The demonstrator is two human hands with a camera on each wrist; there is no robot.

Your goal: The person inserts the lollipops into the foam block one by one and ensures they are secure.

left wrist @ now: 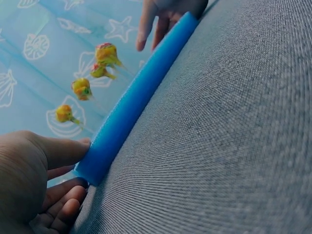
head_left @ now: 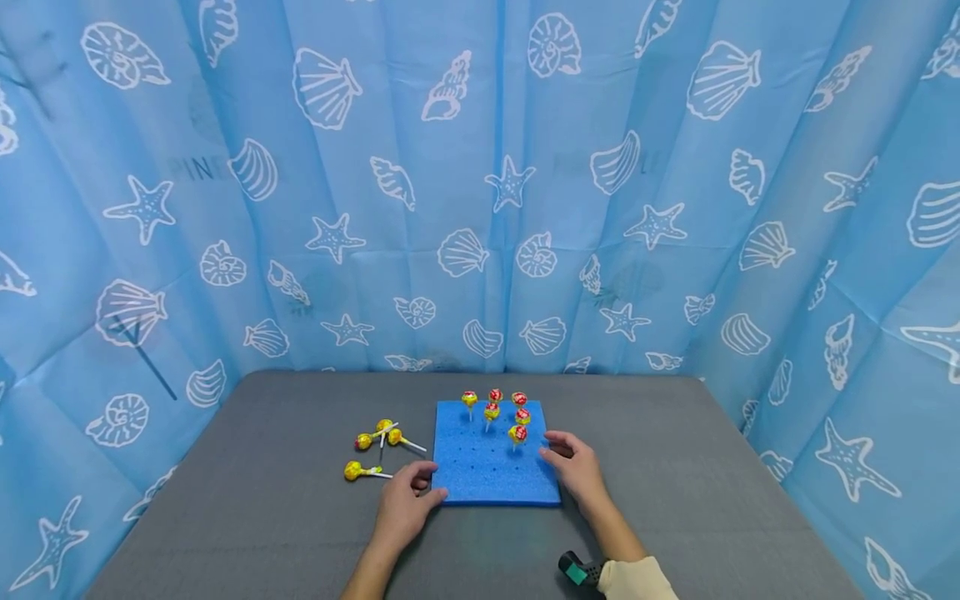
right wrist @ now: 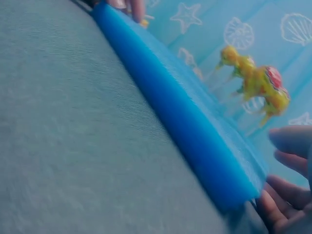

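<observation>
A blue foam board (head_left: pixel 487 483) dotted with small holes lies flat on the table. Several yellow-and-red lollipops (head_left: pixel 517 434) stand upright in its back and right part, sticks down. My left hand (head_left: pixel 401 504) grips the board's near left corner, the thumb on its top edge and the other fingers curled by its side, as the left wrist view shows. At the right edge is my right hand (head_left: pixel 581 471), its fingers loosely bent beside the board; in the right wrist view its thumb (right wrist: pixel 290 139) is raised clear of the foam.
Left of the board, several loose lollipops (head_left: pixel 353 471) lie on the grey table (head_left: pixel 262 500), some with sticks crossing. A black-and-green wrist device (head_left: pixel 576 571) is by my right sleeve (head_left: pixel 637 579). A blue shell-patterned curtain (head_left: pixel 480 208) hangs behind and along both sides.
</observation>
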